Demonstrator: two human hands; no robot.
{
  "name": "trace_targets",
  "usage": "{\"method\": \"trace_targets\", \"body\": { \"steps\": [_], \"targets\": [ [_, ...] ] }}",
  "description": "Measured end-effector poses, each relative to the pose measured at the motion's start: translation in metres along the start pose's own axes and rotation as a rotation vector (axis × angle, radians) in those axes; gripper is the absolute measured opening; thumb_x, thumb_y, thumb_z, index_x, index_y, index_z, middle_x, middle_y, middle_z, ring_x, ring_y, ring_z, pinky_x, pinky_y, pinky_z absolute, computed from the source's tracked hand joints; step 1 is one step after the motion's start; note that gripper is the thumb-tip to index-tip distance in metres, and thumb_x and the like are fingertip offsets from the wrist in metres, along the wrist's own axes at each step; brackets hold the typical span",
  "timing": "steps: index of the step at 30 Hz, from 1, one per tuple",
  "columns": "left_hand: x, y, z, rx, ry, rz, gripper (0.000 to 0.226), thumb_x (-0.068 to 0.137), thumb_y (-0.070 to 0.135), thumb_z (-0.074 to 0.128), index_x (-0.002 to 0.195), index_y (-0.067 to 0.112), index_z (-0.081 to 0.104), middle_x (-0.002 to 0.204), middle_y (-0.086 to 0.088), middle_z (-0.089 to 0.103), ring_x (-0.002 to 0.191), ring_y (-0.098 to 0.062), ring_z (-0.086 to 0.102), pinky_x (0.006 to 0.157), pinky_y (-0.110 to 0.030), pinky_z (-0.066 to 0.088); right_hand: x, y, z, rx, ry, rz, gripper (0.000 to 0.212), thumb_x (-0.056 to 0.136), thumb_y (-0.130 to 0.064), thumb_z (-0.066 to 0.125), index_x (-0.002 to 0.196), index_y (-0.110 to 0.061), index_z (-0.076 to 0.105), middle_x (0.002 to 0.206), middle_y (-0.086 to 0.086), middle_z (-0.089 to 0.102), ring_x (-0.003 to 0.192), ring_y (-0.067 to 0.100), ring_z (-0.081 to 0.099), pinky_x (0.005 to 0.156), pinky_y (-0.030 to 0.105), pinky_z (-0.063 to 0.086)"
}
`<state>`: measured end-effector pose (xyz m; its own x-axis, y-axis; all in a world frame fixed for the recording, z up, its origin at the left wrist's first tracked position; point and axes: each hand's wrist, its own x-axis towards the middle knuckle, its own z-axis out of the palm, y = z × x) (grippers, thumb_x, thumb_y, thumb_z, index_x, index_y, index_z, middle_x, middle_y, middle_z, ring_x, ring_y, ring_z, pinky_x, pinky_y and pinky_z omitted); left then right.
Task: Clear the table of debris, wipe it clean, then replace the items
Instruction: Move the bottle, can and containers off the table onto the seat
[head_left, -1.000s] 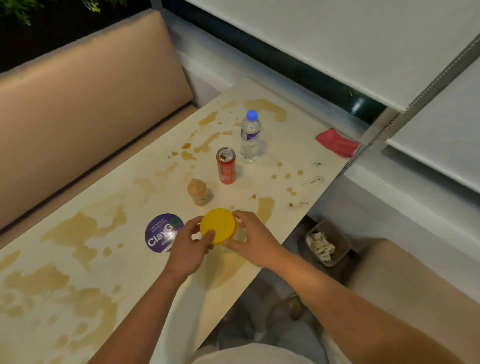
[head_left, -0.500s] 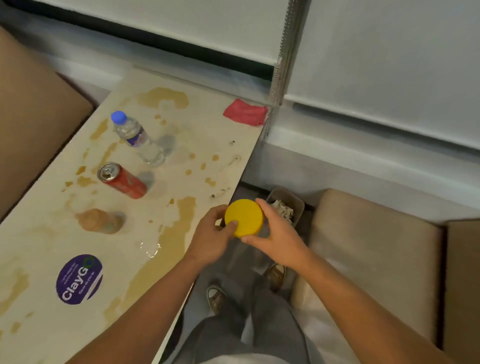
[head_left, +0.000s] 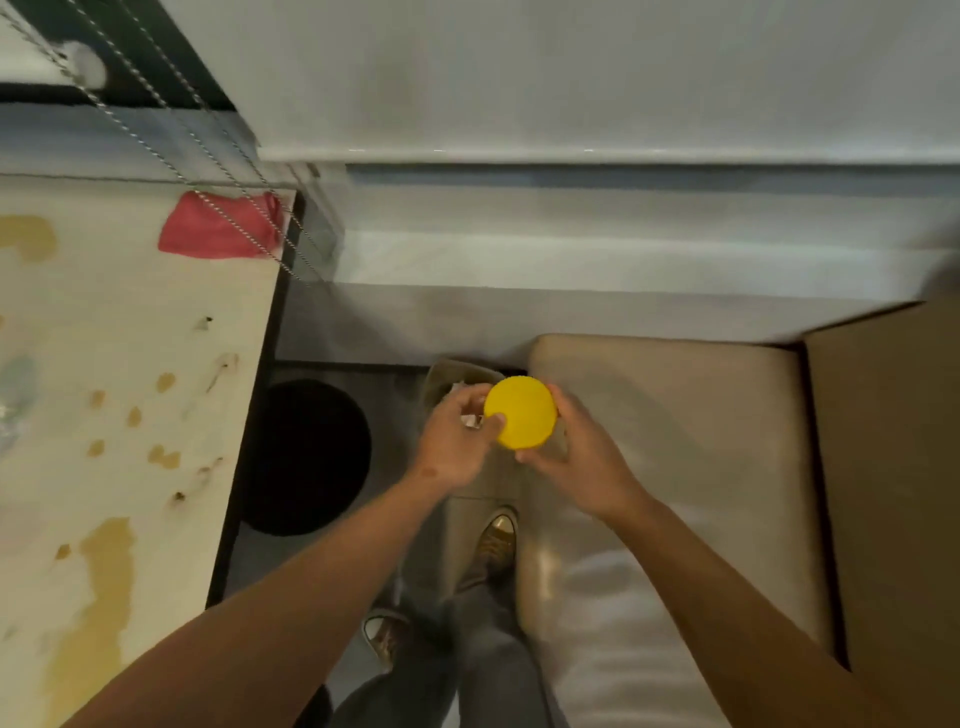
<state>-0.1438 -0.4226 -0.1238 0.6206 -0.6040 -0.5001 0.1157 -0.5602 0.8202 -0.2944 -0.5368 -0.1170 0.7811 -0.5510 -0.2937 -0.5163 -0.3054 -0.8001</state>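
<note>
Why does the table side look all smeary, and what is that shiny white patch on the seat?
Head view: the table edge and window blind are streaked by motion blur; the yellow disc between both hands stays fairly sharp; the white patch is glare on the glossy seat cushion.

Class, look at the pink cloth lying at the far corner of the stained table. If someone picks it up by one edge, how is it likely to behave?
The pink cloth lies crumpled in soft folds, so it would probably droop limply. It looks thin, so likely light. Lying flat on the table, it should not roll or tip, though the bead chains crossing in front might snag it.
</note>
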Motion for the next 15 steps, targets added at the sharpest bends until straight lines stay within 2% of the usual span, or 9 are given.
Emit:
{"method": "trace_targets", "body": {
  "steps": [2,4,8,11,13,15],
  "targets": [
    [0.028,-0.007,0.032,-0.005,0.0,-0.024,0.028,0.09,0.01,0.074,0.116,0.017,0.065,0.107,0.0,0.068,0.096,-0.028,0.069,0.087,-0.049,0.059,0.01,0.032,-0.01,0.012,0.058,0.011,0.084,0.08,-0.028,0.087,0.141,-0.042,0.032,0.138,-0.013,0.045,0.12,-0.003,0.043,0.094,0.006,0.035],
    [0.052,-0.014,0.061,0.001,-0.018,-0.021,0.025,0.09,0.009,0.073,0.112,0.016,0.065,0.105,-0.003,0.07,0.092,-0.024,0.068,0.084,-0.045,0.058,0.021,0.064,-0.015,0.024,0.124,0.041,0.082,0.08,-0.025,0.087,0.138,-0.044,0.031,0.135,-0.015,0.045,0.116,-0.009,0.041,0.09,-0.004,0.029],
    [0.1,-0.03,0.107,0.112,-0.105,0.028,0.032,0.089,0.007,0.072,0.12,0.013,0.067,0.108,0.004,0.069,0.099,-0.01,0.065,0.089,-0.028,0.053,0.043,0.123,-0.019,0.051,0.207,0.087,0.079,0.081,-0.024,0.086,0.133,-0.052,0.034,0.13,-0.027,0.046,0.112,-0.022,0.044,0.088,-0.003,0.03],
    [0.126,-0.037,0.133,0.147,-0.162,0.057,0.036,0.09,0.005,0.072,0.125,0.011,0.066,0.117,-0.001,0.069,0.107,-0.013,0.065,0.084,-0.019,0.051,0.055,0.16,-0.021,0.061,0.215,0.116,0.078,0.082,-0.029,0.085,0.144,-0.042,0.038,0.136,-0.02,0.052,0.118,-0.01,0.05,0.091,0.007,0.039],
    [0.14,-0.042,0.146,0.184,-0.18,0.092,0.037,0.09,0.005,0.072,0.126,0.011,0.066,0.122,-0.002,0.069,0.113,-0.012,0.063,0.089,-0.02,0.052,0.061,0.18,-0.023,0.061,0.243,0.121,0.078,0.082,-0.029,0.084,0.145,-0.038,0.039,0.138,-0.019,0.052,0.121,-0.013,0.049,0.091,0.008,0.04],
    [0.149,-0.045,0.156,0.21,-0.197,0.118,0.038,0.089,0.006,0.073,0.126,0.013,0.067,0.123,-0.001,0.069,0.115,-0.012,0.063,0.097,-0.029,0.053,0.065,0.188,-0.025,0.066,0.266,0.114,0.073,0.083,-0.026,0.084,0.137,-0.048,0.04,0.131,-0.032,0.049,0.117,-0.025,0.043,0.086,0.0,0.035]
  ]
}}
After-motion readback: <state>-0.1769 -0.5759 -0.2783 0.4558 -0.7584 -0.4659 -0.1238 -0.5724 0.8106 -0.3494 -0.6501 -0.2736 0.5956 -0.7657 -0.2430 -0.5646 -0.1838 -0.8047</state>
